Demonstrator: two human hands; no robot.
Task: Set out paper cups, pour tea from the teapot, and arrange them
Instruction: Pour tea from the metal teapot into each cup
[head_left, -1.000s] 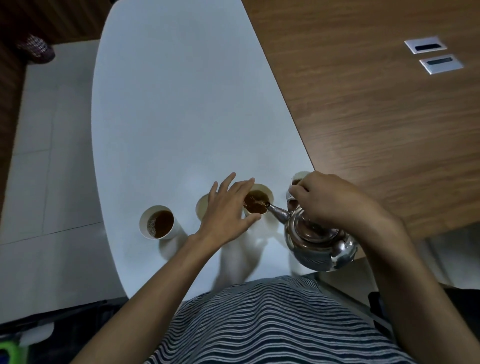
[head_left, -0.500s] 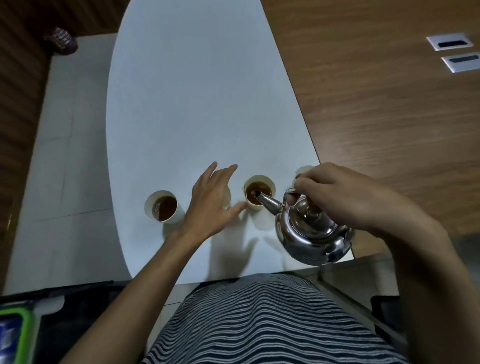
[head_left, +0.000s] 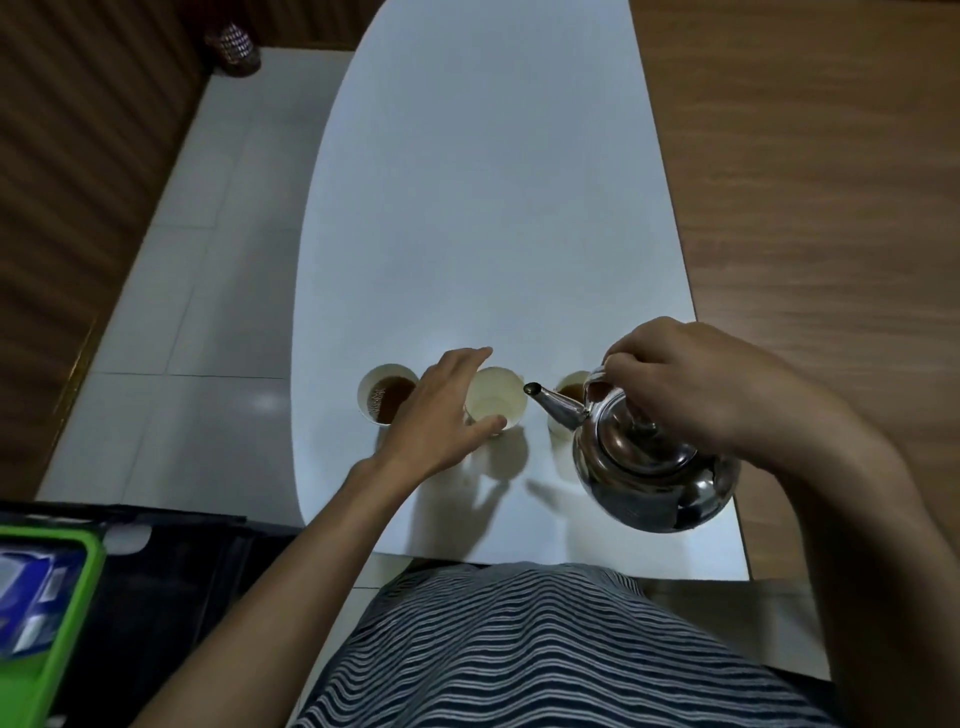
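Three paper cups stand in a row near the front of the white tabletop (head_left: 493, 208). The left cup (head_left: 387, 399) holds tea. The middle cup (head_left: 496, 397) is empty, and my left hand (head_left: 447, 410) wraps it, fingers on its far left side and thumb on its near rim. The right cup (head_left: 569, 392) holds tea and is partly hidden by the spout of the steel teapot (head_left: 649, 467). My right hand (head_left: 691, 379) grips the teapot's handle and holds it above the table. The spout points left at the empty cup's rim, and no tea is flowing.
A wooden table surface (head_left: 805, 208) adjoins the white top on the right. At lower left sit a green-edged object (head_left: 57, 603) and a black crate (head_left: 171, 571). Grey floor tiles (head_left: 208, 312) lie to the left, with a dark patterned object (head_left: 231, 49) far back.
The teapot's spout came away from the tea-filled cup and moved left. My left hand left that cup and closed around the empty cup beside it. The view swung left.
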